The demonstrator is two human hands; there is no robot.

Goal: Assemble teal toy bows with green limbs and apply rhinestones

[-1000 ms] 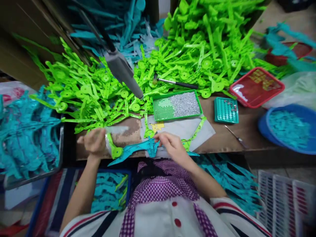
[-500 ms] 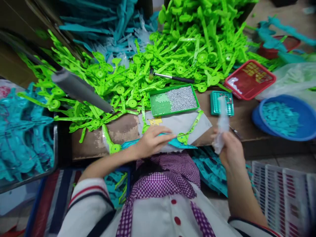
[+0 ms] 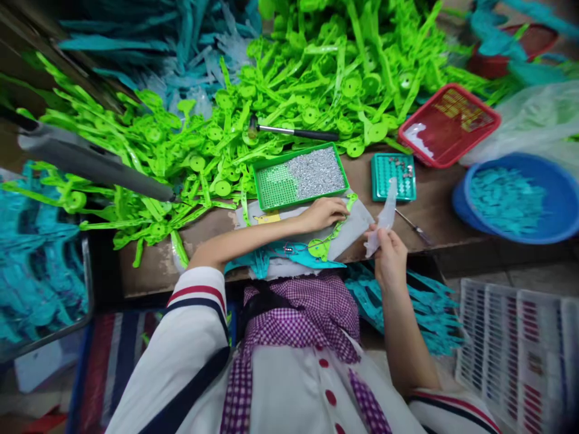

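My left hand (image 3: 324, 214) is over the grey cloth (image 3: 357, 228), fingers curled round the narrow arm of a green plastic part (image 3: 319, 249) with a round disc end. Below it, along the table's front edge, lies a teal plastic piece (image 3: 298, 255) with a small metal fitting showing on it. My right hand (image 3: 391, 253) pinches a translucent white plastic piece (image 3: 386, 211) and holds it up to the right of the cloth. The left fingertips are partly hidden.
Behind the cloth stands a green tray (image 3: 312, 175) of small metal pieces. A hammer (image 3: 298, 131) rests on heaped green parts (image 3: 280, 90). Rightward are a teal box (image 3: 392, 191), a screwdriver (image 3: 415, 228), a red basket (image 3: 446, 154) and a blue basin (image 3: 461, 196). A grey tool (image 3: 94, 161) hangs left.
My left hand has moved right and away from me, from the teal piece to the green arm, and its fingers have curled. My right hand has shifted left with the white piece.
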